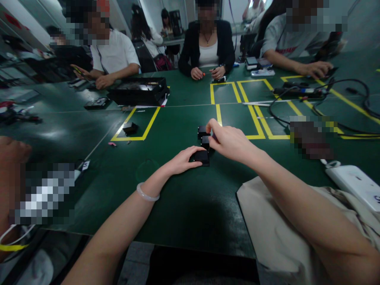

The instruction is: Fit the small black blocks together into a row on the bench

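Note:
Three small black box-shaped blocks stand in a short row on the green table, in the middle of the head view. My left hand [184, 160], with a pale bangle on its wrist, has its thumb and fingers around the nearest black block [201, 156]. Curled over the other two from the right is my right hand [230, 140]. Its fingertips are at the middle black block [205, 141] and beside the far black block [202, 131]. The fingers partly cover these two, so exactly which one they grip is hard to see.
Yellow tape [255, 118] marks rectangles on the table. A black open case [139, 93] and a small black part [130, 128] lie to the far left. Cables [276, 109], a white power bank [354, 184] and a beige cloth bag [261, 213] are at right. Several people sit around.

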A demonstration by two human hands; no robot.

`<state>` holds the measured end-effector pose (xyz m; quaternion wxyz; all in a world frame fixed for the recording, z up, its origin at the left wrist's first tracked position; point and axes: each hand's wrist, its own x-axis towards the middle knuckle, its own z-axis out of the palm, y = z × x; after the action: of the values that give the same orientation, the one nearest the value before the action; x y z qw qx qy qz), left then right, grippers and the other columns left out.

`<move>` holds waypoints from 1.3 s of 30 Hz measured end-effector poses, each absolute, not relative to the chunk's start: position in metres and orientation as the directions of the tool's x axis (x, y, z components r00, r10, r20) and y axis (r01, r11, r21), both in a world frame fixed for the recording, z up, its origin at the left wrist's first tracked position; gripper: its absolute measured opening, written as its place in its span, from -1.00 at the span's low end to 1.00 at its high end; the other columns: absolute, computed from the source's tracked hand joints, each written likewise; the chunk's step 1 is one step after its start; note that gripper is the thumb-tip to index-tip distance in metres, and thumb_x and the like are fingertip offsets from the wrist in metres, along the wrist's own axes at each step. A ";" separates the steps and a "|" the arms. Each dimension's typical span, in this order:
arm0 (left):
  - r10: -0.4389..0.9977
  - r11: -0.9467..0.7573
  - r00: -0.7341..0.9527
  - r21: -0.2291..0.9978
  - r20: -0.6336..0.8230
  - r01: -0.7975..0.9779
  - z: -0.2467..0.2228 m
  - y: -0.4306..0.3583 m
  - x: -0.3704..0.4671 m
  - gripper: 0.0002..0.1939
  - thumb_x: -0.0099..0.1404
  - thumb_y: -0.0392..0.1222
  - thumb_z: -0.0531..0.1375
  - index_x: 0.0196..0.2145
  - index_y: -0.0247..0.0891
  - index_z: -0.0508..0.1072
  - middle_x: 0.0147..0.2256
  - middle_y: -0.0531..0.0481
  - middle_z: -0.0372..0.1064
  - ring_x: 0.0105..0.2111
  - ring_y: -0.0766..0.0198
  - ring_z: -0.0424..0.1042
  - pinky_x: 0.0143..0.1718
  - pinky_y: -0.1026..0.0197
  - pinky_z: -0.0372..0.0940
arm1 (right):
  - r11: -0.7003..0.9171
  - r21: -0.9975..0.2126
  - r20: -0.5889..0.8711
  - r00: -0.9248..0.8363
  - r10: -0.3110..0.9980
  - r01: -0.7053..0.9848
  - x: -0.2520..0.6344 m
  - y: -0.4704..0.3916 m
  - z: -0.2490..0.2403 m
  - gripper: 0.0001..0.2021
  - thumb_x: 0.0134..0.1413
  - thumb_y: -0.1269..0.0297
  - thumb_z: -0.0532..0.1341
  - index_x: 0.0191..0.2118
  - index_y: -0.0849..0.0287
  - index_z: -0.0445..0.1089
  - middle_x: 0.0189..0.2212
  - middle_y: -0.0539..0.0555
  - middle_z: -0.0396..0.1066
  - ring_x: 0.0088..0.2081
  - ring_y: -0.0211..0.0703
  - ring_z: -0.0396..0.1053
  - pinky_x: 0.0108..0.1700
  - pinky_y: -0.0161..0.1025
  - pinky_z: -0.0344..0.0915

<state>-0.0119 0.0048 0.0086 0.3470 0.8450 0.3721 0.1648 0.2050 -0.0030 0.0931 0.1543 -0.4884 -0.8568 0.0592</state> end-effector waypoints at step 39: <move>0.755 -0.461 0.655 0.717 0.007 0.523 0.010 0.003 -0.011 -0.51 0.29 -0.01 0.17 0.14 -0.14 0.26 0.05 -0.09 0.30 0.03 0.08 0.31 0.06 0.05 0.21 | 0.512 -0.279 0.208 -0.469 0.858 0.813 0.204 -0.002 0.092 -0.73 0.22 0.19 -0.01 -0.01 0.12 0.19 -0.34 0.05 0.47 -0.38 -0.14 0.37 -0.46 -0.27 -0.07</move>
<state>-0.0108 0.0035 0.0101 0.3528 0.8386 0.3812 0.1644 0.2044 -0.0022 0.0917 0.1621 -0.4890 -0.8542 0.0705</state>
